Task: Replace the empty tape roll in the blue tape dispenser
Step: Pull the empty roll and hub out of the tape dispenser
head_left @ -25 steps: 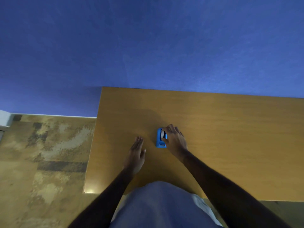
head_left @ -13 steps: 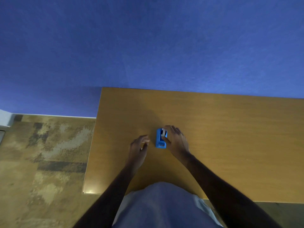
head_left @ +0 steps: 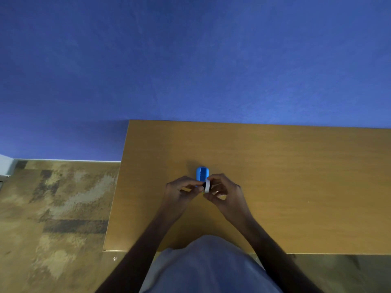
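Note:
The blue tape dispenser (head_left: 202,173) stands on the wooden table (head_left: 296,187), just beyond my fingers. A small white tape roll (head_left: 207,185) with a dark hub (head_left: 204,184) on its left side is held on edge just in front of the dispenser. My right hand (head_left: 224,192) grips the roll between thumb and fingers. My left hand (head_left: 181,190) is closed, its fingertips pinching the dark hub from the left. Both hands hide the near end of the dispenser.
A blue wall (head_left: 190,60) rises directly behind the table's far edge. The table's left edge (head_left: 117,187) drops to patterned carpet (head_left: 53,208). My lap (head_left: 207,267) is against the near edge.
The white roll with its hub has come out of the dispenser and is now held between both hands. My left hand moved right to meet my right hand.

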`<state>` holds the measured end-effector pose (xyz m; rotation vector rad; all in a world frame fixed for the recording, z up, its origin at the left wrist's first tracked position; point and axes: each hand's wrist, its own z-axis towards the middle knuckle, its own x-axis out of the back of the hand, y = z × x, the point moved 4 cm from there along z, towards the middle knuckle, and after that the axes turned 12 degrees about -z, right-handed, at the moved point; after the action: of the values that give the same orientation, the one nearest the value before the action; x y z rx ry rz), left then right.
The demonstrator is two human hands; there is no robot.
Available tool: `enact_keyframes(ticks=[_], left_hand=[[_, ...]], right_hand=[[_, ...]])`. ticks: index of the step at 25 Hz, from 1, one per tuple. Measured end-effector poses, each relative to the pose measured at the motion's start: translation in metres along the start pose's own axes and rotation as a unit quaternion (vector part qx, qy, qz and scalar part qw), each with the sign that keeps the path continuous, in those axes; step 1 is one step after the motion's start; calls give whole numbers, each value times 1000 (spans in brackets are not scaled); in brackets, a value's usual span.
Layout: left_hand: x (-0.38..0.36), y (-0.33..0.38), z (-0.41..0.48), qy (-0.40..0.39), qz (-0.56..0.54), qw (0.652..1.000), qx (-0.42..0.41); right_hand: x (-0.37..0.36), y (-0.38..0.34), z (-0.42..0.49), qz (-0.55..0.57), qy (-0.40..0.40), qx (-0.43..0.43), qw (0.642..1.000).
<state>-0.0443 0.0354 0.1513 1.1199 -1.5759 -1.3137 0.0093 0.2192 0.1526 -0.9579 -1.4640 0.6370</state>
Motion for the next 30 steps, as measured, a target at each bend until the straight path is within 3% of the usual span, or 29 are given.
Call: enact_keyframes(ticks=[7, 17, 25, 30], left_hand=[[-9, 34, -22, -15, -72, 997, 11], [-19, 54, -35, -24, -97, 995, 22], [-31, 61, -54, -19, -181, 982, 51], [-36, 67, -64, -10, -205, 979, 15]], right_hand=[[19, -13, -34, 87, 10, 8, 996], [36, -29, -53, 84, 36, 22, 996], [48, -37, -68, 117, 69, 67, 988], [52, -38, -81, 181, 61, 50, 980]])
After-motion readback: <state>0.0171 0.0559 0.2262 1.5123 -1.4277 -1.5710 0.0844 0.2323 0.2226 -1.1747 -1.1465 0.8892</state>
